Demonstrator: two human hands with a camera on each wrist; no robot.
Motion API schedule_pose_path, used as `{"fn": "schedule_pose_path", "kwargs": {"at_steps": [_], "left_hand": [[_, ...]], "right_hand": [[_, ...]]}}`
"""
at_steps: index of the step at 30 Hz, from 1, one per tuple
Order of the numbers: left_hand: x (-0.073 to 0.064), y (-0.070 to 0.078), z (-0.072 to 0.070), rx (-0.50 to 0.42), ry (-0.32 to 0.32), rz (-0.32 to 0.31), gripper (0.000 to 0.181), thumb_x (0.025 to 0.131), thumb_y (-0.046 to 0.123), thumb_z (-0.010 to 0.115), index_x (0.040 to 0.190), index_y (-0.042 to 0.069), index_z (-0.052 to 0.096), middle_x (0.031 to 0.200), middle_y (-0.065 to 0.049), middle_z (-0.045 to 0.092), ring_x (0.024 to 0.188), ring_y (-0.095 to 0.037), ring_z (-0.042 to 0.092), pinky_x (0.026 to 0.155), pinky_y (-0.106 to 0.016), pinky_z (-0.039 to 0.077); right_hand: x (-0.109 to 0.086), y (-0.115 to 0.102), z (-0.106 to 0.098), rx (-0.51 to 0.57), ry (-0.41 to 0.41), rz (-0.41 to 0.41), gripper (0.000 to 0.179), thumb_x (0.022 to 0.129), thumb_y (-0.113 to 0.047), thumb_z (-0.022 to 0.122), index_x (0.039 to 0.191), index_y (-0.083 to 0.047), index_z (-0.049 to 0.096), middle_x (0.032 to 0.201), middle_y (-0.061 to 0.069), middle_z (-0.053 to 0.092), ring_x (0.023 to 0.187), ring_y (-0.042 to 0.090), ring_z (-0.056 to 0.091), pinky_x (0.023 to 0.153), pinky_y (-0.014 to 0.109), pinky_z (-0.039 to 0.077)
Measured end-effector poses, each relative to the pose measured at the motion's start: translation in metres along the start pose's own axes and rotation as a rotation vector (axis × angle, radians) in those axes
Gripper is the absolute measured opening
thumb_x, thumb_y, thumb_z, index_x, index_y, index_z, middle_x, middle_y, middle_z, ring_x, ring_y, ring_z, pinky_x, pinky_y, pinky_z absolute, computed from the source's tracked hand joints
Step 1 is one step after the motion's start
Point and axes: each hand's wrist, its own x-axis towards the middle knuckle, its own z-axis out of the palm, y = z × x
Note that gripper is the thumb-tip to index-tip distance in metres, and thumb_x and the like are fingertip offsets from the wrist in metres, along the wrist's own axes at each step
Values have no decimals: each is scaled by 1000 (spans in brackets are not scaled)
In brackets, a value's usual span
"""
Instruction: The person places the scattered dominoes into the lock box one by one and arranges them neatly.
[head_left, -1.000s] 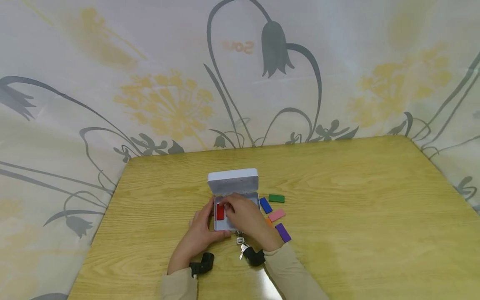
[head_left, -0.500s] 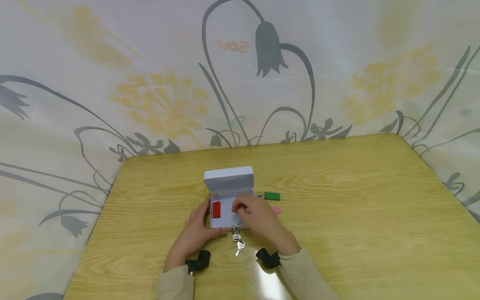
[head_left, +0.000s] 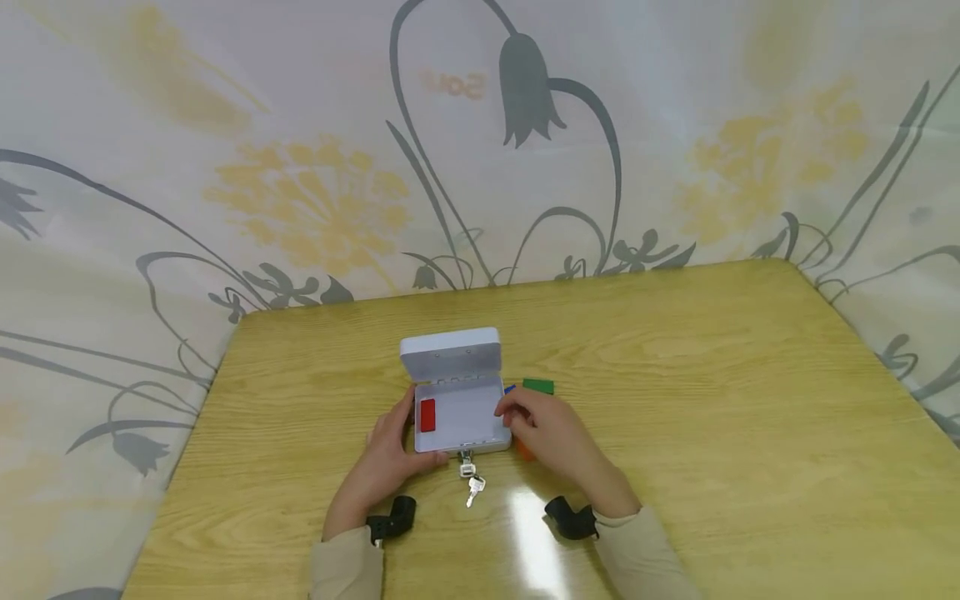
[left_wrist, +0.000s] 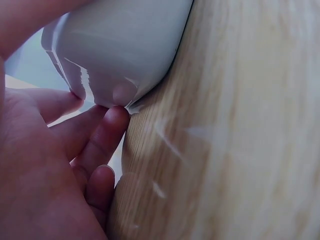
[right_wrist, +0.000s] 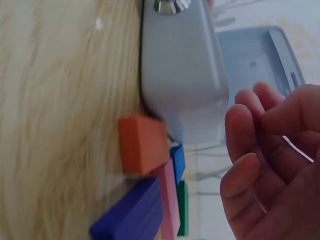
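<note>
A small white cash box (head_left: 468,408) stands on the table with its lid (head_left: 450,343) raised. Inside it, along the left wall, lies a red block (head_left: 427,415). My left hand (head_left: 382,467) holds the box at its left front corner, thumb along the front and fingers on the side; the left wrist view has fingertips against its wall. My right hand (head_left: 555,433) hovers by the box's right rim, fingers loosely bent with nothing between them. Below it, in the right wrist view, are an orange block (right_wrist: 142,145), a purple block (right_wrist: 132,215) and a pink block (right_wrist: 170,200).
A green block (head_left: 538,386) and a blue block (head_left: 510,389) lie right of the box, the blue one partly hidden by my right hand. Keys (head_left: 474,490) hang from the front lock onto the wood-grain table (head_left: 712,400). A floral-patterned sheet (head_left: 315,208) rises behind the table.
My right hand has left the red block in the box and moved right, over the box's right rim. The left hand keeps its hold on the box. The view has shifted slightly.
</note>
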Motion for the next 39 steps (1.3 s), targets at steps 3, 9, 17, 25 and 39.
{"fn": "schedule_pose_path", "kwargs": {"at_steps": [3, 9, 17, 25, 39], "left_hand": [[0, 0, 0, 3, 5, 10, 108, 60, 50, 77, 144, 27, 12, 140, -2, 29, 121, -22, 27, 96, -49, 25], [0, 2, -2, 9, 3, 3, 109, 60, 51, 77, 144, 28, 12, 141, -2, 29, 120, -21, 27, 96, -48, 24], [2, 5, -3, 28, 2, 13, 108, 59, 54, 75, 143, 31, 12, 141, 0, 29, 117, -20, 29, 95, -47, 25], [-1, 4, -1, 23, -3, -1, 108, 59, 55, 75, 143, 31, 12, 141, 1, 28, 119, -21, 28, 95, -48, 25], [-1, 3, -1, -8, -2, -16, 108, 59, 52, 77, 144, 28, 14, 141, 0, 28, 122, -22, 24, 97, -49, 23]], "right_hand": [[-4, 9, -4, -21, -5, 18, 16, 87, -9, 53, 93, -17, 65, 82, -12, 59, 66, 5, 49, 61, 25, 42], [-13, 24, -13, -10, -55, 77, 13, 89, -19, 56, 98, -21, 64, 87, -12, 61, 74, 4, 53, 67, 27, 44], [-15, 35, -27, 67, -168, 88, 18, 90, -30, 53, 100, -18, 63, 89, -10, 62, 80, 6, 56, 72, 28, 45], [-24, 48, -39, 75, -300, 143, 24, 86, -35, 58, 105, -20, 62, 82, -9, 57, 73, 10, 51, 65, 27, 43], [-25, 44, -41, -15, -401, 63, 32, 75, -23, 72, 104, -13, 60, 76, -2, 47, 70, 13, 43, 59, 27, 35]]}}
